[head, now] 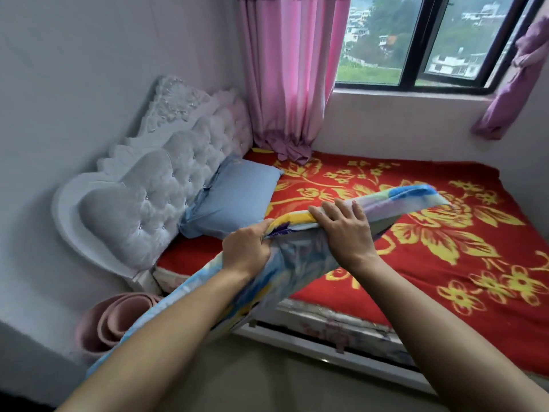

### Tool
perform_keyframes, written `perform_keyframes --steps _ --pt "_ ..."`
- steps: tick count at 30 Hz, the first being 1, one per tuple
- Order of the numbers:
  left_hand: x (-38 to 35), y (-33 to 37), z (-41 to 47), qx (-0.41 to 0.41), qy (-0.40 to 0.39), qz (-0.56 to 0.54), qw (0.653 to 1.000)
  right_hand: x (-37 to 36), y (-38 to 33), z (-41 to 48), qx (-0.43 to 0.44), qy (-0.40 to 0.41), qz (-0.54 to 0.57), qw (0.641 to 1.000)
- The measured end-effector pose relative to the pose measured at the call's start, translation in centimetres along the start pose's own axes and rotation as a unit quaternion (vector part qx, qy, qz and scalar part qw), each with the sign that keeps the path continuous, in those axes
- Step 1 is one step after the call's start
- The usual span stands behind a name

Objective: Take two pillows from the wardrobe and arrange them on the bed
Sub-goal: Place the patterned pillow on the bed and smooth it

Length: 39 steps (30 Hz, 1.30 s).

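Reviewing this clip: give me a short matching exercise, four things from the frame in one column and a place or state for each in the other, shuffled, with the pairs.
Things:
1. blue pillow
2. patterned pillow
3. pink curtain
4. rolled pink mat

Places or states:
A. on the floor beside the bed
B. hanging at the window
C. leaning against the headboard
D. gripped by left hand and right hand

Pairs: 1-C, 2-D, 3-B, 4-A
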<state>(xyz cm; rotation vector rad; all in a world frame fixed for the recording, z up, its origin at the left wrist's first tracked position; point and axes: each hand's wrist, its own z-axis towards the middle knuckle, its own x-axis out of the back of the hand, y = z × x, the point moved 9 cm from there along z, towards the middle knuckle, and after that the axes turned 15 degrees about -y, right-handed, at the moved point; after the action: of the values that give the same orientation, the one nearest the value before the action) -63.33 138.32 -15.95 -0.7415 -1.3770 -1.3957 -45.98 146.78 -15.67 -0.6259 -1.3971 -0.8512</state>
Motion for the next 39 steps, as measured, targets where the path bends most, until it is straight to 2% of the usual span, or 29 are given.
perform_keyframes --steps 5,11,19,24,29,36,39 --pt "0.1 -3.0 7.2 0.001 0.021 -0.027 0.999 -1.0 0.5 7.8 -0.033 0.009 0.024 0.999" --pt "-1.5 -6.1 16.8 -0.005 0.044 -0.046 0.998 -4.2 2.2 17.9 -0.026 0.022 0.063 0.997" --pt "-2.7 -10.1 31.1 0.047 0.003 -0.031 0.998 -7.5 4.6 33.6 -0.011 0.026 0.141 0.99" --pt "-2.9 -14.2 37.0 0.081 0.01 -0.031 0.996 -9.1 3.9 41.1 0.007 0.026 0.163 0.986" --pt "-3.4 -18.9 42.7 0.077 -0.003 -0.047 0.996 -10.9 2.3 47.8 0.004 0.028 0.167 0.986" --pt "-4.9 -26.9 51.3 0.016 -0.025 -0.161 0.987 -15.1 -0.6 53.8 -0.067 0.039 0.2 0.977" --pt "-6.3 -30.6 54.1 0.01 -0.053 -0.256 0.965 -18.5 -2.0 54.7 -0.122 0.033 0.277 0.952"
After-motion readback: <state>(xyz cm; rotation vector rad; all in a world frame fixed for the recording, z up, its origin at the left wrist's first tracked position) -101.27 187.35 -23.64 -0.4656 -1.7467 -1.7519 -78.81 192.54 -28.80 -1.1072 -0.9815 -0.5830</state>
